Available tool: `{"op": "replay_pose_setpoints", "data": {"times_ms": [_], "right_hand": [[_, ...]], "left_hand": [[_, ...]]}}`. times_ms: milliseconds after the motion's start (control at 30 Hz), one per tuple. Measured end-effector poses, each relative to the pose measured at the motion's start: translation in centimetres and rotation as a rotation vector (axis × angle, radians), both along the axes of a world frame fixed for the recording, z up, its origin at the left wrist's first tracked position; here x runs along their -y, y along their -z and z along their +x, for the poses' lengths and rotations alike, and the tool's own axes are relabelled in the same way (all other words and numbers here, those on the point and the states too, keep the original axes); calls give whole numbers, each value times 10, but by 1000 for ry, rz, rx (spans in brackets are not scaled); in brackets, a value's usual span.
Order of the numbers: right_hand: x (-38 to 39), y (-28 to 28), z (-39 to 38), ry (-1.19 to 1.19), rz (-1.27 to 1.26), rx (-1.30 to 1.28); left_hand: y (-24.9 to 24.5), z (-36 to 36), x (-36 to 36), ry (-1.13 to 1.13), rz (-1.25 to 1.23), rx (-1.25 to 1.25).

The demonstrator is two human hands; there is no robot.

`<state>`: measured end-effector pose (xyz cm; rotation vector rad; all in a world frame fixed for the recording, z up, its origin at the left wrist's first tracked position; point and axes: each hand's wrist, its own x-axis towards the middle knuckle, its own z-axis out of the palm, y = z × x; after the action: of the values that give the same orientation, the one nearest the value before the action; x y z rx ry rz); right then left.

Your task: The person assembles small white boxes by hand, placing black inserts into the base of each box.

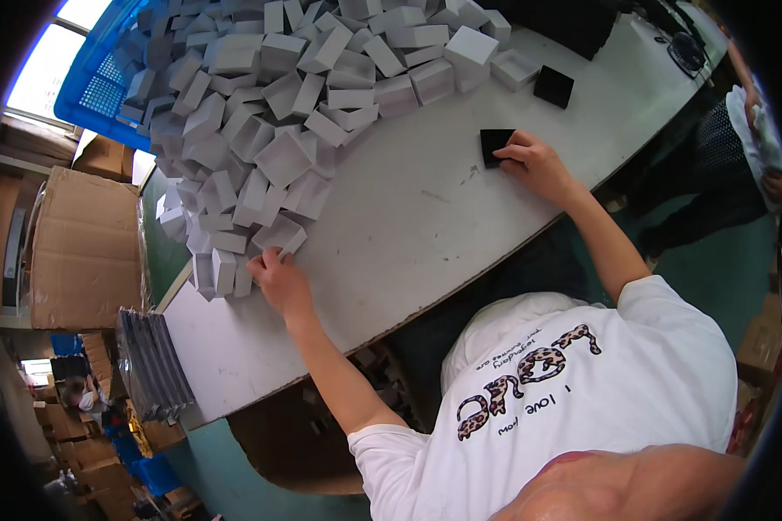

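My left hand (280,282) is at the lower edge of a large heap of small white open boxes (282,161), its fingers pinched on the near edge of one white box (280,235). To the right, my right hand (534,163) grips the near side of a small black box (493,143) that rests on the white table (408,217). The fingers partly cover the black box. Another black box (553,87) lies farther back on the table, beside an open white box (514,69).
A blue crate (96,82) stands behind the heap at the upper left. Cardboard (87,247) and stacked grey sheets (155,365) are at the left. A large black object (565,26) sits at the back. Another person (730,148) stands at the right.
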<state>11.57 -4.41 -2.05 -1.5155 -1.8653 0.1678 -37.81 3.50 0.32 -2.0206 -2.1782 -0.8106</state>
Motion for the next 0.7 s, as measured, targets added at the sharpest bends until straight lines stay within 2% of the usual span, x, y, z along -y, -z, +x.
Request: {"op": "replay_pose_setpoints", "data": {"times_ms": [100, 167, 233, 300, 333, 400, 500, 600, 700], "right_hand": [[-4, 2, -5, 41, 100, 29], [-5, -9, -15, 59, 223, 44], [-1, -29, -39, -69, 316, -20], [3, -48, -73, -236, 389, -46], [4, -46, -87, -368, 396, -29], [6, -40, -111, -536, 331, 145], [0, -40, -129, -658, 132, 258], [-9, -34, -130, -694, -15, 199], [-11, -32, -114, -734, -150, -34]], "left_hand": [[-1, -1, 28, -8, -90, 72], [-2, 31, 58, 213, 105, 242], [-6, 69, 80, 419, 118, 193], [7, 88, 90, 625, -58, 102], [10, 99, 92, 638, -102, 253], [11, 120, 92, 656, -185, 552], [4, 143, 93, 627, -272, 677], [14, 150, 92, 659, -158, 733], [12, 144, 87, 781, -83, 519]]}}
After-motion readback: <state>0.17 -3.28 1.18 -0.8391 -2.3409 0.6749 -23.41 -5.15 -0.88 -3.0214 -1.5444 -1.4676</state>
